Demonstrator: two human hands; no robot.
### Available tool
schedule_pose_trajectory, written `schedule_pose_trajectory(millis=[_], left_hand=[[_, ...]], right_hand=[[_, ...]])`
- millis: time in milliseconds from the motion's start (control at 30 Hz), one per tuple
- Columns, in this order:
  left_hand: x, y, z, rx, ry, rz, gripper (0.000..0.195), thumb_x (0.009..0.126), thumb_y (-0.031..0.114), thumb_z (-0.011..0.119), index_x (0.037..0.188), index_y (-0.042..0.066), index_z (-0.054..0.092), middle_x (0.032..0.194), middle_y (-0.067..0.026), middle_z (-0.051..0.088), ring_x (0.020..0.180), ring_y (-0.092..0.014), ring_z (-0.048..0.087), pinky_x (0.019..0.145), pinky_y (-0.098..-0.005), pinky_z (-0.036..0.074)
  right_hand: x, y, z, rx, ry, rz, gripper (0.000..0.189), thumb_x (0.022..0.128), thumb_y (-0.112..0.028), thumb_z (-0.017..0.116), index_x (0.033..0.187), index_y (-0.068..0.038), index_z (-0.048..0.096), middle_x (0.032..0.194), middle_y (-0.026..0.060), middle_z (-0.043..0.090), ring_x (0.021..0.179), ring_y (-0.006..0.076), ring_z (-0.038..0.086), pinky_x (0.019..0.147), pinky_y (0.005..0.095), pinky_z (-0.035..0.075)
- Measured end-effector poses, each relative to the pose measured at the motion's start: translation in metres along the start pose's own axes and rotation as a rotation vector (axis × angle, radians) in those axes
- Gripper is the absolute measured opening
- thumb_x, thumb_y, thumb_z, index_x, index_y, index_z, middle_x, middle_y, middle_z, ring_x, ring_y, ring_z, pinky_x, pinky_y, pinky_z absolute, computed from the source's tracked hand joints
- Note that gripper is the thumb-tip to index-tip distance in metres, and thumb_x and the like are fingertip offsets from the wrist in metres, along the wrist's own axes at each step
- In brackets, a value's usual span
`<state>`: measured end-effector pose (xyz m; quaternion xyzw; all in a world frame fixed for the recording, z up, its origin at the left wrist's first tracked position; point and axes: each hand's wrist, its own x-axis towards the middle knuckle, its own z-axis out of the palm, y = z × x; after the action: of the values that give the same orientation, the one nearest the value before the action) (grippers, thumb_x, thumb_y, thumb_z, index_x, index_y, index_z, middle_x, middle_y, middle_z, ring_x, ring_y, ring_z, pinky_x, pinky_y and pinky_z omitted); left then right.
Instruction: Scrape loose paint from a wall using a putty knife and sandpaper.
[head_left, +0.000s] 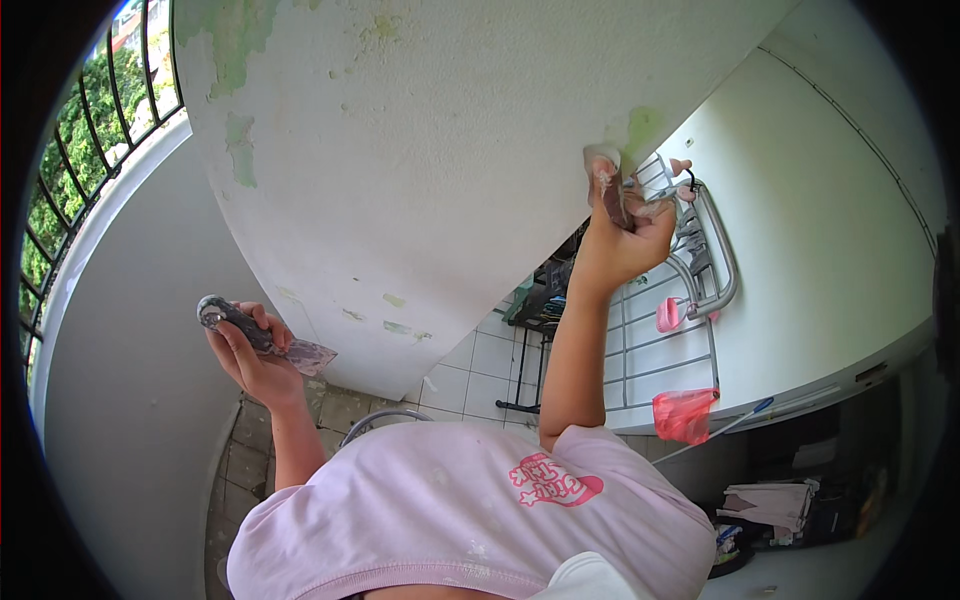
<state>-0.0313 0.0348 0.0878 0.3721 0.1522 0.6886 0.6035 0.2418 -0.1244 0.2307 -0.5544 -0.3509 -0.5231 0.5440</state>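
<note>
My left hand (262, 375) is closed around the dark handle of a putty knife (313, 357), whose blade is smeared and points right, apart from the wall. My right hand (630, 251) pinches a folded brown and grey sheet, probably sandpaper (613, 201), at the right edge of a white painted wall (442, 150). The thumb lies on top of the sheet; the other fingers are partly hidden and blurred. Just above this hand a pale green patch (643, 129) shows in the paint. More flaked green patches (240, 150) mark the wall's left side, with small chips low down.
A grey parapet (142, 285) with black railings (86, 127) curves along the left. Right of the wall stand a metal rack (727, 262) and a black-framed stand (523, 367). A red plastic bag (684, 416) hangs low on the rack. Tiles (480, 349) cover the floor.
</note>
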Motion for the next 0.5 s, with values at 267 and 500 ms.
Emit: schedule_pose_trajectory(millis=[267, 500], left_hand=[[0.000, 0.005, -0.001, 0.024, 0.014, -0.003, 0.029, 0.105, 0.034, 0.038, 0.105, 0.006, 0.044, 0.080, -0.0061, 0.047, 0.053, -0.011, 0.042, 0.046, -0.0244, 0.032], [0.000, 0.004, -0.006, 0.044, 0.007, 0.008, 0.029, 0.105, 0.034, 0.038, 0.106, 0.006, 0.044, 0.080, -0.0062, 0.047, 0.053, -0.011, 0.042, 0.047, -0.0241, 0.032]], right_hand=[[0.024, 0.007, 0.016, 0.118, 0.171, 0.004, 0.050, 0.066, -0.010, 0.090, 0.068, -0.007, 0.040, 0.071, 0.0026, 0.056, 0.061, 0.0112, 0.048, 0.061, 0.0241, 0.044], [0.037, 0.003, 0.021, 0.102, 0.208, 0.034, 0.039, 0.077, -0.007, 0.082, 0.067, -0.005, 0.044, 0.067, 0.0005, 0.055, 0.065, 0.0061, 0.052, 0.064, 0.0208, 0.049]])
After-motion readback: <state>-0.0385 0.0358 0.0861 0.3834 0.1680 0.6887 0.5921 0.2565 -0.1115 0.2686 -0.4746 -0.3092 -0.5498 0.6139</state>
